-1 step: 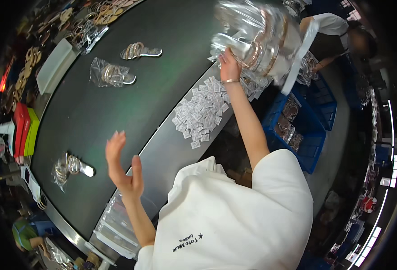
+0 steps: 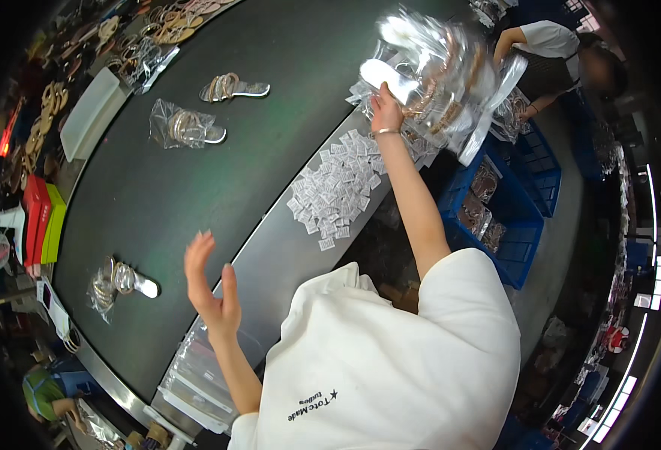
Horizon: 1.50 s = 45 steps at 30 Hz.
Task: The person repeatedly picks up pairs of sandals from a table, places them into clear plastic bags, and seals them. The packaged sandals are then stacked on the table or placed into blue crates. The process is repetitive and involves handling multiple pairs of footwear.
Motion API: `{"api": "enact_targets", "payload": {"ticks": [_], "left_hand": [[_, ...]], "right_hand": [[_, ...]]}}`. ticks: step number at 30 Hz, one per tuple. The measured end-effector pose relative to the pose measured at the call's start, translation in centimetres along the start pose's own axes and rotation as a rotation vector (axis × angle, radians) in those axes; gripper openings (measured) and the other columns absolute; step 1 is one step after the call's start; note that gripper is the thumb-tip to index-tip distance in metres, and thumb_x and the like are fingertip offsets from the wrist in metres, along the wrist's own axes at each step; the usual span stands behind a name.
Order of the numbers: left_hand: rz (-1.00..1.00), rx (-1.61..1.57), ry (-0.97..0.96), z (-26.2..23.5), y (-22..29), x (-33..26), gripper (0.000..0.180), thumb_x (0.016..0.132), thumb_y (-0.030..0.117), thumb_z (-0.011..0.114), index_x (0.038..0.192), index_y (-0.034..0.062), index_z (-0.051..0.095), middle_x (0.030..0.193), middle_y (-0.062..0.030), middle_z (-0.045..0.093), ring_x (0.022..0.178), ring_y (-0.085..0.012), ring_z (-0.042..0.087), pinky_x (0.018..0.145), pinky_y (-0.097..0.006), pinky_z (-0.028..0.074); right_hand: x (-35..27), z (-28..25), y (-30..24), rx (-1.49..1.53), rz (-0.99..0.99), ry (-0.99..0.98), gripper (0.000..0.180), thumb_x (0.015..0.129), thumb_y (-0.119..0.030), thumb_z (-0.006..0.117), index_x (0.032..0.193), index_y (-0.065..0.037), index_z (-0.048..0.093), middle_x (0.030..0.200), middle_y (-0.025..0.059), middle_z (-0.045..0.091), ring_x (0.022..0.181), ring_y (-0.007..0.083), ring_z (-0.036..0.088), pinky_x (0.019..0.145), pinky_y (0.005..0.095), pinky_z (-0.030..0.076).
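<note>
My right hand [image 2: 387,112] reaches to the far right, fingers closed at the silver sole of a sandal [image 2: 387,77]. That sandal is part of a motion-blurred heap of sandals in clear plastic bags [image 2: 450,75]; how many the hand grips is unclear. My left hand [image 2: 214,292] hovers over the near edge of the dark belt, fingers apart, holding nothing. Left of it lies a pair of strappy sandals [image 2: 124,279], partly bagged. Farther up the belt are a bagged sandal [image 2: 188,126] and a bare one [image 2: 234,88].
Small white printed packets [image 2: 334,187] are piled on the metal ledge [image 2: 270,247]. Clear bags [image 2: 195,367] lie at its near end. Blue crates [image 2: 521,251] with bagged sandals stand at right, beside a co-worker [image 2: 551,45]. A white tray [image 2: 94,112] sits across the dark belt [image 2: 150,195].
The bagged sandals at my right hand have shifted and tilted. My right hand has moved slightly with them. My left hand has drifted a little to the right and down.
</note>
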State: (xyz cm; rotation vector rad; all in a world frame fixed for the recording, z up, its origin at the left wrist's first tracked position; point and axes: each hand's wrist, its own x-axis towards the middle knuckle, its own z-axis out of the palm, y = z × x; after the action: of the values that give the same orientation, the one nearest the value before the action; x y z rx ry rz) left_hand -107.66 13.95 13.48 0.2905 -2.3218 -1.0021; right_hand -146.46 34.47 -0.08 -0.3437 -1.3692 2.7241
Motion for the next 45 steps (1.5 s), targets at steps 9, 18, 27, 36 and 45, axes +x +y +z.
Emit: {"api": "enact_targets", "payload": {"ticks": [9, 18, 27, 36, 45], "left_hand": [[-0.665, -0.048, 0.018, -1.6, -17.3, -14.1, 0.027, 0.085, 0.005, 0.052, 0.111, -0.0038, 0.052, 0.114, -0.0133, 0.055, 0.109, -0.0232, 0.05, 0.096, -0.035, 0.035], [-0.84, 0.691, -0.193, -8.1, -41.5, -11.3, 0.064, 0.078, 0.02, 0.061, 0.134, 0.0279, 0.032, 0.133, -0.0314, 0.027, 0.116, -0.0446, 0.038, 0.098, -0.046, 0.031], [-0.958, 1.009, -0.05, -10.9, -51.0, -13.8, 0.07, 0.074, 0.041, 0.061, 0.135, 0.0227, 0.031, 0.132, -0.0314, 0.025, 0.116, -0.0442, 0.037, 0.098, -0.048, 0.031], [-0.816, 0.767, -0.237, -5.4, -35.0, -10.6, 0.053, 0.079, 0.049, 0.055, 0.122, 0.0185, 0.051, 0.114, -0.0186, 0.042, 0.095, -0.0353, 0.056, 0.08, -0.043, 0.046], [-0.613, 0.348, -0.39, 3.5, -12.0, -12.0, 0.044, 0.081, 0.045, 0.056, 0.111, 0.013, 0.059, 0.106, -0.0169, 0.044, 0.093, -0.0338, 0.054, 0.08, -0.041, 0.044]], "right_hand": [[11.6, -4.5, 0.2, 0.335, 0.236, 0.13, 0.042, 0.081, -0.031, 0.064, 0.105, -0.002, 0.046, 0.102, 0.0107, 0.056, 0.097, 0.0257, 0.055, 0.081, 0.0357, 0.047], [5.4, -2.9, -2.4, 0.011, 0.343, 0.01, 0.055, 0.082, -0.043, 0.061, 0.111, 0.001, 0.046, 0.116, 0.013, 0.052, 0.101, 0.0273, 0.054, 0.073, 0.0345, 0.048], [-12.9, -9.9, 1.8, -0.47, 0.591, -0.235, 0.028, 0.086, -0.029, 0.058, 0.095, -0.003, 0.061, 0.086, 0.0057, 0.064, 0.079, 0.0167, 0.062, 0.062, 0.0257, 0.049], [-26.6, -14.9, 7.3, -1.784, 0.149, -0.405, 0.053, 0.068, -0.035, 0.071, 0.109, -0.01, 0.048, 0.102, 0.0124, 0.052, 0.098, 0.0295, 0.053, 0.078, 0.0396, 0.046], [-28.1, -15.7, 12.7, -1.526, -0.055, -0.591, 0.023, 0.074, -0.011, 0.062, 0.094, -0.007, 0.052, 0.089, 0.0103, 0.056, 0.083, 0.0284, 0.058, 0.073, 0.0379, 0.047]]}}
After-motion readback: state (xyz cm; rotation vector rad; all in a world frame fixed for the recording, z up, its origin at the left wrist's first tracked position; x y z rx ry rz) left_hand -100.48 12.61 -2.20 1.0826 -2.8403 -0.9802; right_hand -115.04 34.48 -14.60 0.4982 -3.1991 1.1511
